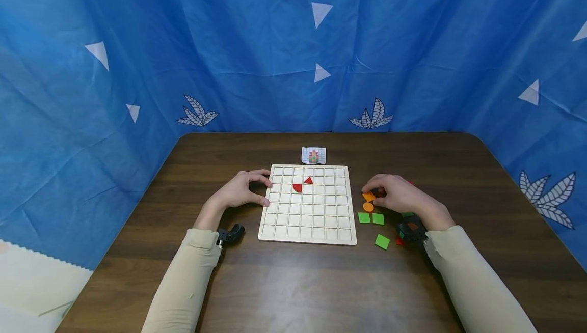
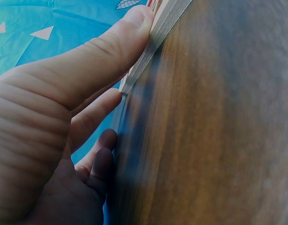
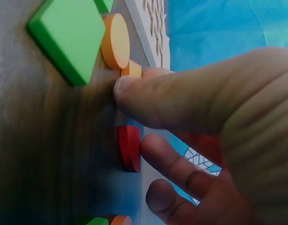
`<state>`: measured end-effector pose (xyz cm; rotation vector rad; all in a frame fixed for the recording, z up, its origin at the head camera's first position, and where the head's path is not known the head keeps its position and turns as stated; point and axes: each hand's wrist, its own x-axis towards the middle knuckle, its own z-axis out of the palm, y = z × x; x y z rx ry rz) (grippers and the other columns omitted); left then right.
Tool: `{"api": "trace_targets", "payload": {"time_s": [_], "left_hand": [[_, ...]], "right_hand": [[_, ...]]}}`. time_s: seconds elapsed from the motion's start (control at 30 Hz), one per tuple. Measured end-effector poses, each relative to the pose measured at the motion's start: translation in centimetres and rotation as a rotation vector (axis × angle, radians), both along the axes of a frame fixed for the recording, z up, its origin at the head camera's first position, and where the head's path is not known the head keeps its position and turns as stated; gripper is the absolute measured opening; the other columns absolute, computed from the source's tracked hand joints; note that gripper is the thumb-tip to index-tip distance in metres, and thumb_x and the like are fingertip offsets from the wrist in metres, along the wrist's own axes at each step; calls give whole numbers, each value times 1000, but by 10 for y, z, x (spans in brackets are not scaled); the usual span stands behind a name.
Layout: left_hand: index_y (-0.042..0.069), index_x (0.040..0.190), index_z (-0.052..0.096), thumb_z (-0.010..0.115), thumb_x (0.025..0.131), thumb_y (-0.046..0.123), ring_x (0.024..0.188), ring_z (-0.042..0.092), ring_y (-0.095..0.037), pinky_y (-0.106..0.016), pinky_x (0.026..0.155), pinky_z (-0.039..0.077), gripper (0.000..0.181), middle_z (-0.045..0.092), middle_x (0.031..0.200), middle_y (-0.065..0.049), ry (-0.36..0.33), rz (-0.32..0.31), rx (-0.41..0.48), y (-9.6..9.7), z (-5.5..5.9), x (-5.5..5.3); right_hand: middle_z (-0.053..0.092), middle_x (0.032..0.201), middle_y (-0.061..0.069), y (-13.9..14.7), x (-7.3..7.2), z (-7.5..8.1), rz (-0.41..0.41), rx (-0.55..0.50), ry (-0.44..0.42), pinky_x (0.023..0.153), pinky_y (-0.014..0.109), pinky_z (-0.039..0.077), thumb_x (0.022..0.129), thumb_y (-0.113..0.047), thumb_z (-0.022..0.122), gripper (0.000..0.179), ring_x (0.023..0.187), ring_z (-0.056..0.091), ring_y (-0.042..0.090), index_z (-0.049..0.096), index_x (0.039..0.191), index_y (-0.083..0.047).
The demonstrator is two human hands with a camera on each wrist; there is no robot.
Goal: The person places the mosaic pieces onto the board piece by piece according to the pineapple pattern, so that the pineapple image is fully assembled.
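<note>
A white gridded board lies on the wooden table. On it sit a red quarter-circle tile and a red triangle tile. My left hand touches the board's left edge with thumb and fingertips, the fingers loosely spread. To the board's right, my right hand pinches an orange square tile between thumb and index finger, close to the table. An orange round tile lies just in front of it. In the right wrist view, a red tile lies by the other fingers.
Several green square tiles lie right of the board. More tiles are partly hidden under the right hand and wrist. A small card with a coloured pattern on a grid lies behind the board. A blue curtain hangs beyond the table.
</note>
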<state>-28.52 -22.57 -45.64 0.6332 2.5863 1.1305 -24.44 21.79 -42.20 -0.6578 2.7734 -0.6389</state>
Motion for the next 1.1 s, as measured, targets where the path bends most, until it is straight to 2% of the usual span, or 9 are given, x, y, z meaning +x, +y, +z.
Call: {"api": "trace_targets", "payload": {"time_s": [0.1,0.23,0.5,0.63,0.9,1.1], "left_hand": [[22,109,75,95,74,26,152,37,-29,-54,125,28,40,50,157,-5,0,2,2,0,1,0],[22,109,75,95,74,26,152,37,-28,-52,126,28,40,51,156,-4,3,3,2,0,0,1],[21,109,75,95,74,26,151,38,-30,-53,125,28,41,51,156,-6,11,3,0,0,1,3],[21,109,75,95,74,26,152,37,-29,-53,125,28,41,51,156,-5,9,3,1,0,2,2],[21,110,75,94,75,26,151,38,-29,-53,125,28,40,51,156,-5,7,9,-3,0,3,3],[20,110,75,94,74,26,151,38,-31,-55,125,28,41,50,156,-7,9,1,-7,1,3,5]], "right_hand": [[68,127,13,0,0,0,1,21,6,98,54,55,91,-1,75,32,109,62,31,75,121,-10],[69,125,13,-1,1,-1,-38,40,3,100,53,54,93,-3,74,30,108,62,30,75,121,-10],[68,117,13,-8,6,-1,-27,103,60,102,56,51,96,-6,71,27,106,60,31,70,123,-4],[67,117,14,-10,8,0,-27,142,91,102,56,51,96,-8,72,28,107,59,32,69,124,-3],[68,116,15,-17,8,-1,-36,194,123,99,53,54,94,-6,74,31,101,60,29,67,123,0],[67,117,17,-18,9,-4,-52,193,161,101,53,53,94,-6,74,36,104,60,31,63,128,1]]}}
